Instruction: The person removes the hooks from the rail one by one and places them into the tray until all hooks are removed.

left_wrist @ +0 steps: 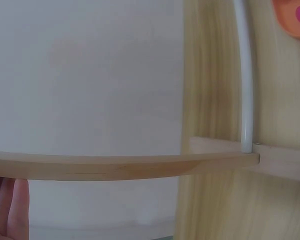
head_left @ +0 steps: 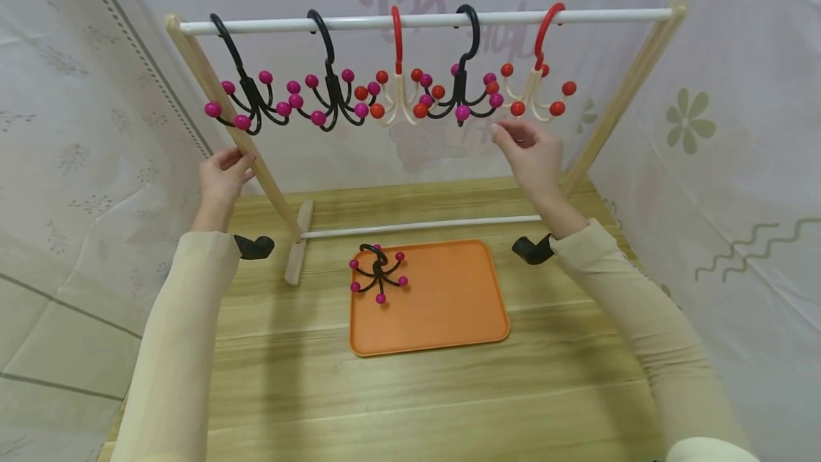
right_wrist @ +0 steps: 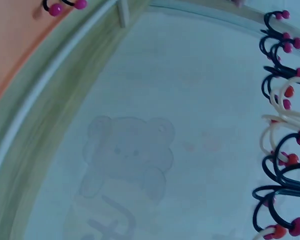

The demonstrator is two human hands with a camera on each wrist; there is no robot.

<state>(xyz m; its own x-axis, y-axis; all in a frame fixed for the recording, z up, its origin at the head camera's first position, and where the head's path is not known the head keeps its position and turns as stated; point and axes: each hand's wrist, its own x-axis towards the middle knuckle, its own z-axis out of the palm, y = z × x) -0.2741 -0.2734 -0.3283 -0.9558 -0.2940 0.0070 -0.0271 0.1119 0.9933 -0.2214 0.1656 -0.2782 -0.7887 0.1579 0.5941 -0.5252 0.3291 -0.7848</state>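
Note:
My left hand [head_left: 224,175] grips the left wooden post [left_wrist: 105,167] of a hanging rack, its fingers [left_wrist: 18,207] against the post's edge in the left wrist view. Just below the rightmost hangers is my right hand [head_left: 532,155], thumb and fingers loosely bent with nothing seen between them. Closest to it are a black multi-arm hanger [head_left: 460,88] with pink balls and a cream one [head_left: 532,88] with a red hook and red balls. Another cream hanger [head_left: 399,95] and two black ones, the middle [head_left: 333,91] and the leftmost [head_left: 251,95], hang further left.
The hangers hook over a white top rail [head_left: 365,23]. A lower white rail [head_left: 417,227] joins the posts near the table. On the wooden table [head_left: 436,405] lies an orange tray [head_left: 442,305] holding a black hanger [head_left: 378,273] with pink balls. Patterned curtains surround the table.

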